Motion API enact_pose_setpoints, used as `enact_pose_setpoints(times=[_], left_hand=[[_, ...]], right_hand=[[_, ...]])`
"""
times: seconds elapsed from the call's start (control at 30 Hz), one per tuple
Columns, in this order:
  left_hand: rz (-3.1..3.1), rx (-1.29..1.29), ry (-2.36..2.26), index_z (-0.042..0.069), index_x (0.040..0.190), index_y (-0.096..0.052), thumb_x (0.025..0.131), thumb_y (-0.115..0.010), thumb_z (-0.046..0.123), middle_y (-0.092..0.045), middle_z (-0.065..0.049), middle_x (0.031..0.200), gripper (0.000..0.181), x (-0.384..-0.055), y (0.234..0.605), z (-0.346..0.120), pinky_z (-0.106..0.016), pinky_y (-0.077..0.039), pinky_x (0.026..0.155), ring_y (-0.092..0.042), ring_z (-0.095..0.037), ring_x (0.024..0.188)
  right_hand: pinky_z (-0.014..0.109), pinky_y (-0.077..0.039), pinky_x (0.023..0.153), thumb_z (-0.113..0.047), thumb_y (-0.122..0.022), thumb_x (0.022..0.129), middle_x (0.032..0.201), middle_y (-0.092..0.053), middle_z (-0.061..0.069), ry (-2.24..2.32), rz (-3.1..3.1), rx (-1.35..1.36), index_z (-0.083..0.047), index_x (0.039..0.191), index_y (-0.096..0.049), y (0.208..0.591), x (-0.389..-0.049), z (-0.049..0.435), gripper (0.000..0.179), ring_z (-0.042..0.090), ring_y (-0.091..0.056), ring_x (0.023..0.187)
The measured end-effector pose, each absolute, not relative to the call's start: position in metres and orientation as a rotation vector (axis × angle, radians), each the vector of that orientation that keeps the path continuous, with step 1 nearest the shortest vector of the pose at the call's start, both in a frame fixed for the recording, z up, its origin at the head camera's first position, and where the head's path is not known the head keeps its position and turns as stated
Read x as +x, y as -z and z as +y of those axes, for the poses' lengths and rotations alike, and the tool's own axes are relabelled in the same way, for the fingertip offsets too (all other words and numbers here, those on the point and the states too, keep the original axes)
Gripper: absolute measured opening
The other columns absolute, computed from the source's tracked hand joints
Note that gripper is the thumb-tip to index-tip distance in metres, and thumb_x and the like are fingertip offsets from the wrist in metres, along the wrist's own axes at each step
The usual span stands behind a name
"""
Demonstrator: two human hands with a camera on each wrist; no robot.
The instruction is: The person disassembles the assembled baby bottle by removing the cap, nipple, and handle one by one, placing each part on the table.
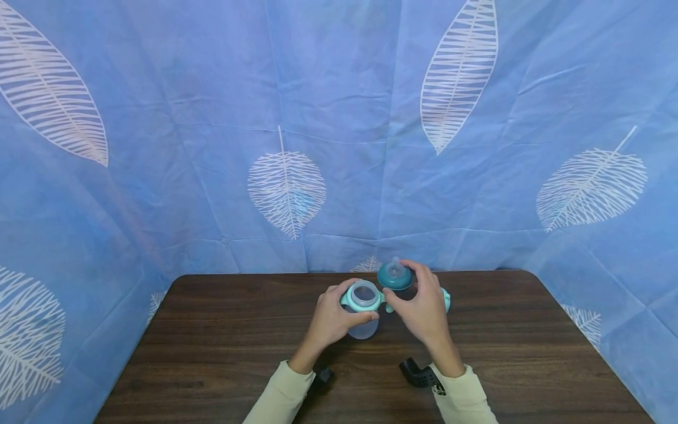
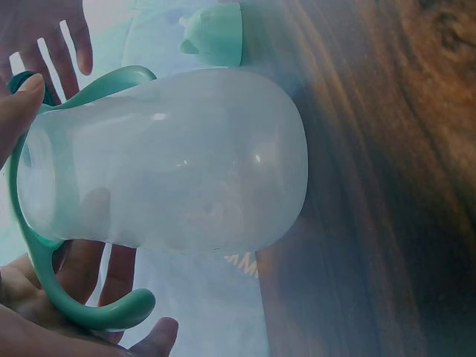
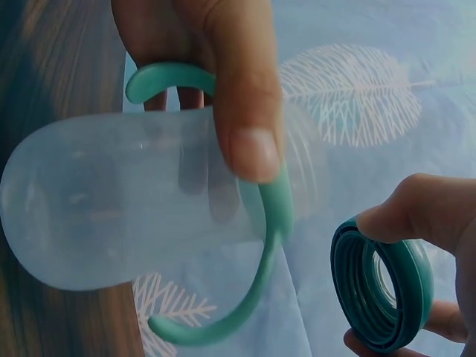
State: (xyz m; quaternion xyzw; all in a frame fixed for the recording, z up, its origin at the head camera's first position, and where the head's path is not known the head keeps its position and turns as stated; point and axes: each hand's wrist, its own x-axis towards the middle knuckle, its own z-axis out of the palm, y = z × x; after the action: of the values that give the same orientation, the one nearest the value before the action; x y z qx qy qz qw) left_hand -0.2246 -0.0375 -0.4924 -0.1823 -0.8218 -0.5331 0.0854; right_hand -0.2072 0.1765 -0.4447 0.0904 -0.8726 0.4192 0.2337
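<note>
My left hand (image 1: 335, 315) grips a translucent baby bottle (image 2: 186, 163) round its neck, where a mint-green two-handled ring (image 3: 277, 201) sits. The bottle's open threaded mouth faces up in the head view. Between thumb and fingers my right hand (image 1: 424, 303) pinches a teal nipple collar (image 1: 394, 277) with a clear nipple on top. It is held apart from the bottle, up and to the right of its mouth. The right wrist view shows the threaded underside of the collar.
A mint-green cap (image 2: 216, 36) stands on the dark wooden table (image 1: 228, 341), partly hidden behind my right hand in the head view. A blue cloth (image 1: 344, 194) with white leaf prints hangs behind the table's far edge.
</note>
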Motion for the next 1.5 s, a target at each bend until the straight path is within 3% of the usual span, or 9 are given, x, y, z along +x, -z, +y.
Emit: enact_pose_setpoints(times=[0.47,1.37,1.5], left_hand=[[-2.45,-0.535,1.597,0.01,0.147,-0.07,0.083,-0.1,0.036,-0.074,-0.009,0.121,0.075,-0.224,0.492,-0.038,-0.057,-0.054,0.09,-0.062,-0.031,0.113],[-2.463,-0.541,1.587,0.011,0.149,-0.069,0.083,-0.1,0.039,-0.075,-0.007,0.123,0.078,-0.223,0.491,-0.04,-0.056,-0.054,0.09,-0.063,-0.033,0.114],[-2.469,-0.539,1.571,0.013,0.148,-0.069,0.083,-0.1,0.039,-0.075,-0.007,0.123,0.077,-0.223,0.491,-0.04,-0.054,-0.055,0.09,-0.063,-0.032,0.114]], right_hand=[[0.061,-0.049,0.09,-0.016,-0.088,0.09,0.138,-0.065,0.025,-1.171,-2.426,0.156,0.0,0.148,-0.06,0.446,-0.212,0.188,0.067,0.045,-0.057,0.121],[0.055,-0.046,0.082,-0.013,-0.087,0.092,0.124,-0.067,0.029,-1.166,-2.555,0.032,0.0,0.15,-0.057,0.468,-0.224,0.203,0.066,0.04,-0.057,0.099],[0.063,-0.045,0.093,-0.012,-0.086,0.092,0.126,-0.068,0.032,-1.155,-2.571,0.045,0.001,0.149,-0.057,0.473,-0.228,0.205,0.066,0.042,-0.059,0.1]])
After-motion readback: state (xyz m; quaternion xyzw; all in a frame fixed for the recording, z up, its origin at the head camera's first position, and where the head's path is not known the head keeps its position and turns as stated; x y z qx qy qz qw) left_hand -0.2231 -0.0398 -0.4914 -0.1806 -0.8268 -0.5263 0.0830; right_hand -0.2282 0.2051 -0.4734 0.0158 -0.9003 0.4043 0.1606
